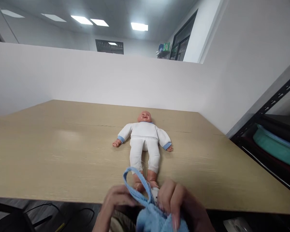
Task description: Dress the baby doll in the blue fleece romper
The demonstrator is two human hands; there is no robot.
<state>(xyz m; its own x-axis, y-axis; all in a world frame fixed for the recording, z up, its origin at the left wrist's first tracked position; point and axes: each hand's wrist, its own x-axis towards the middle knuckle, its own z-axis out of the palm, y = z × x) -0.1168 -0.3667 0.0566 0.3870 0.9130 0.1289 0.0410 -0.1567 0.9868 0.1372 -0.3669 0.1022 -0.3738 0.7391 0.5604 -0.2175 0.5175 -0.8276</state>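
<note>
Head camera view: a person's two bare hands are at the bottom, in front of the near edge of a broad, light wood-toned surface (62,161). Between them is a soft, fuzzy light-blue cloth (148,222), bunched low in the picture and cut off by its lower border. A narrow light-blue fabric strap (137,197) rises from it in a tilted loop, overlapping the doll's feet in the picture.

The right hand (174,201) has its fingers bent and pressed into the cloth, gripping a fold of it. The left hand (118,197) is just beside the strap with its fingers curled inward; their tips are hidden, so I cannot tell whether they pinch anything. A small whitish piece (154,193) shows beside the right fingers, too blurred to identify.

Beyond the hands, a baby doll with a pinkish plastic head and white fabric clothing (144,130) lies on its back on the surface, head away from the person, arms spread, with light-blue cuffs and bare feet near the front edge.

A plain white partition (111,79) stands behind the surface. At the right, a black metal rack (277,96) bears a teal, rounded container (275,146). Thin black cables (88,208) lie on the floor at lower left.
</note>
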